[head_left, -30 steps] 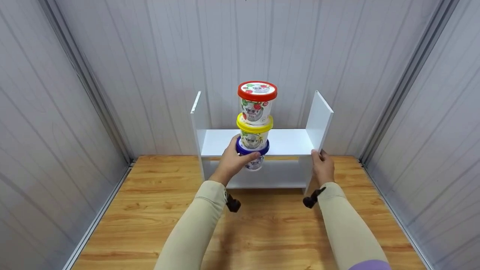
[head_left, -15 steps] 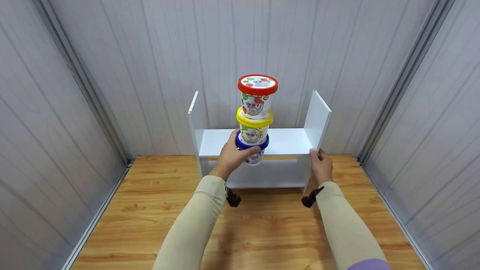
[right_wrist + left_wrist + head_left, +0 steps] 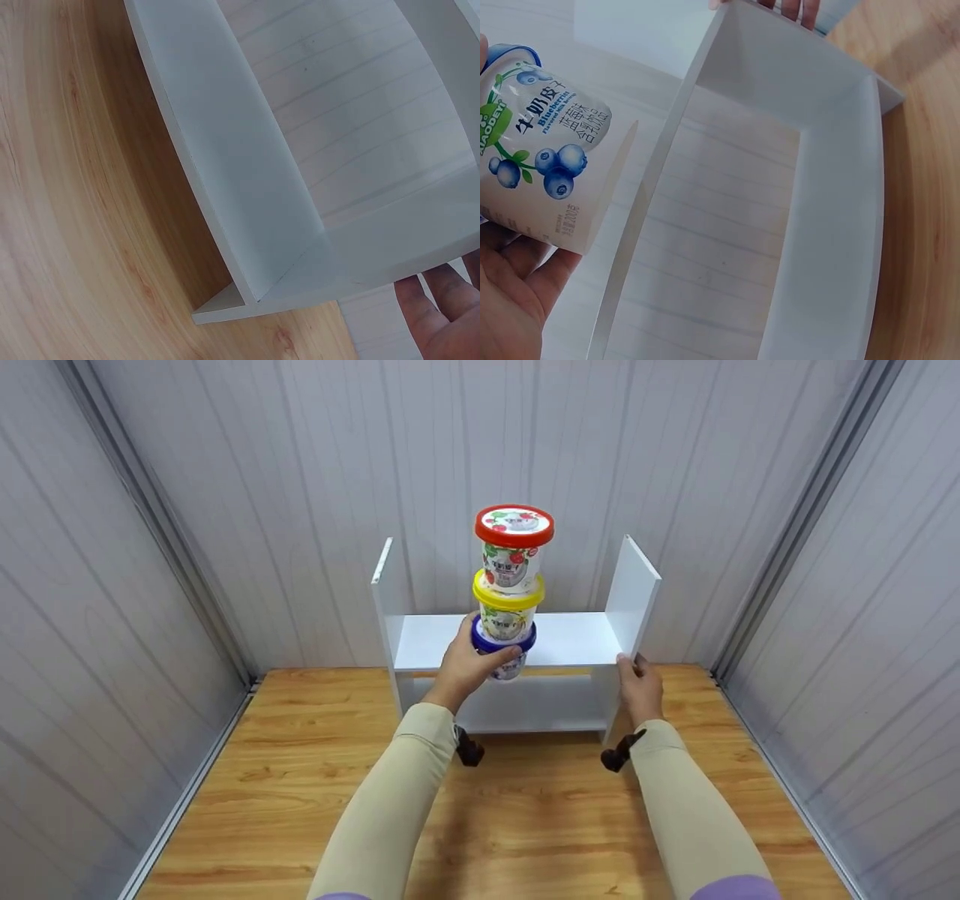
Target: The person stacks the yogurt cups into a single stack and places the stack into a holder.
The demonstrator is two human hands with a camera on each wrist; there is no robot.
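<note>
My left hand [image 3: 466, 667] grips the bottom tub of a stack of three yogurt tubs, held in the air just in front of the white shelf [image 3: 570, 641]. The bottom tub has a blue lid [image 3: 501, 643] and a blueberry label [image 3: 544, 154]. On it stand a yellow-lidded tub [image 3: 508, 611] and a red-lidded tub [image 3: 514, 545]. My right hand [image 3: 639, 688] holds the front edge of the shelf's right side panel [image 3: 634, 589], with fingertips [image 3: 801, 7] wrapped round it. In the right wrist view only the fingers [image 3: 439, 315] show below the shelf board.
The shelf stands on a wooden floor [image 3: 525, 810] against grey panelled walls [image 3: 450, 457] that close in left, right and behind. Its lower compartment [image 3: 536, 705] is open to the front. Nothing else stands on the floor.
The stack has risen a little and come slightly nearer the upper shelf board. The right hand has kept its hold on the side panel.
</note>
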